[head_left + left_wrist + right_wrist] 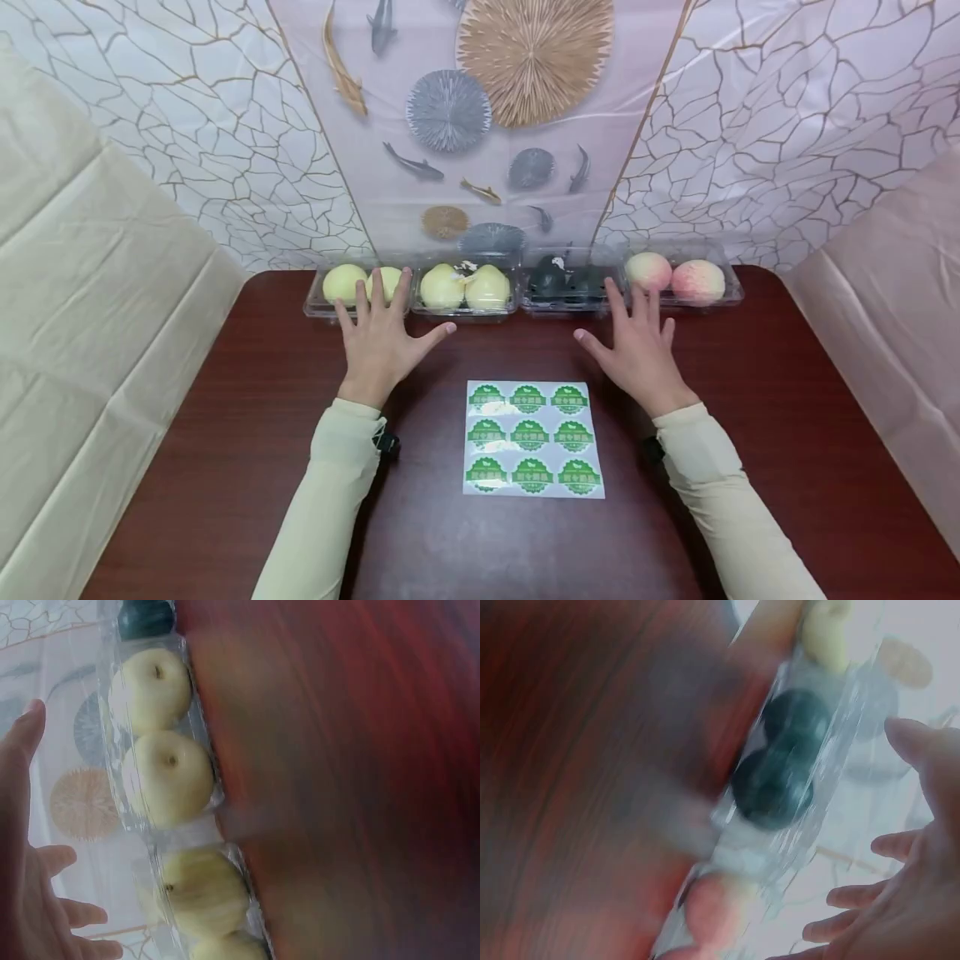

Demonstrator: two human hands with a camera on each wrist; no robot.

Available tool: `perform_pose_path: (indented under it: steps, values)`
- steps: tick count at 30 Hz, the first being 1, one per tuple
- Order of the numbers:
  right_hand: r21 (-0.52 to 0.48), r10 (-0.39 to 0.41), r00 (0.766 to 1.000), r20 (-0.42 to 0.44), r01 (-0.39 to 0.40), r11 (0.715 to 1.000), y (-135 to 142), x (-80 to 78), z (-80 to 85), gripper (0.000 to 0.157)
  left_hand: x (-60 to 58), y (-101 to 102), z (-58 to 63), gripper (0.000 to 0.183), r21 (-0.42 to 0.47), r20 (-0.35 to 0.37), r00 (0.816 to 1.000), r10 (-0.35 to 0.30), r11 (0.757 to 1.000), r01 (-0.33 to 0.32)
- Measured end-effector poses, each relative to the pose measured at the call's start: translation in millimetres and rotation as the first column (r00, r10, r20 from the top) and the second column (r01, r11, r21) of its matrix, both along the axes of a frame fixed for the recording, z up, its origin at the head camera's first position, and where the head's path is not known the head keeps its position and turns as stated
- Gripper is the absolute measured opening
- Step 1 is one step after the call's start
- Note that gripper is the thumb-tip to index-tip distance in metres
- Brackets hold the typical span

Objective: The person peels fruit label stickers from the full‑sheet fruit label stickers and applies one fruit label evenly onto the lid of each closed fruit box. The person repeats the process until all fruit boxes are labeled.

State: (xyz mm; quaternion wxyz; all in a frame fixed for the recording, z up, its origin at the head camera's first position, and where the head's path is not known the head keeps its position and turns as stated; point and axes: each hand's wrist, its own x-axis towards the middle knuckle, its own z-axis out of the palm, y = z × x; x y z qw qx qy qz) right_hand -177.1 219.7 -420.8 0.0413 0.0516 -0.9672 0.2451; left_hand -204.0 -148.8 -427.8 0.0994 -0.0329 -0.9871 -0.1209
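My left hand (pixel 377 350) is spread with fingers straight, over the front of a clear plastic box with two pale yellow-green round fruits (pixel 345 285). Beside that stands a clear box with two pale yellow pears (pixel 487 289). My right hand (pixel 643 360) is likewise spread, its fingers reaching toward a box of two dark green round fruits (pixel 550 279) and a box of two pink-and-cream peaches (pixel 698 282). Neither hand holds anything. In the left wrist view the left fingers (pixel 82 913) stretch out beside the boxes; the right wrist view is blurred.
On the dark red-brown table (pixel 225 467) a white sheet of round green stickers (pixel 530 437) lies between the forearms. The boxes line the table's back edge, against a patterned cloth (pixel 480 167). Pale cloth walls (pixel 75 292) flank both sides.
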Motion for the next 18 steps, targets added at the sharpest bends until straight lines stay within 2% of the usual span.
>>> perform_pose_path:
  steps: [6,11,15,18]
  values:
    - [-0.028,0.053,0.999,0.009,-0.052,0.998,-23.1,7.9,2.7,0.094,-3.9,-12.4,0.4,0.116,0.0,-0.01,1.0,0.01,1.0,-0.01]
    - [-0.062,0.068,0.997,-0.045,-0.071,0.996,-43.4,14.2,2.9,0.087,-7.1,-23.9,1.2,0.112,0.046,-0.011,1.0,-0.017,0.999,0.018]
    - [-0.177,0.069,0.997,-0.047,-0.076,0.981,-61.6,18.1,4.4,0.072,-13.2,-30.8,7.3,0.103,0.065,-0.053,0.996,-0.068,0.995,0.072]
    - [-0.309,0.072,0.997,-0.012,-0.073,0.948,-74.6,19.3,3.9,0.061,-20.3,-34.0,9.1,0.087,0.076,-0.119,0.989,-0.09,0.992,0.099]
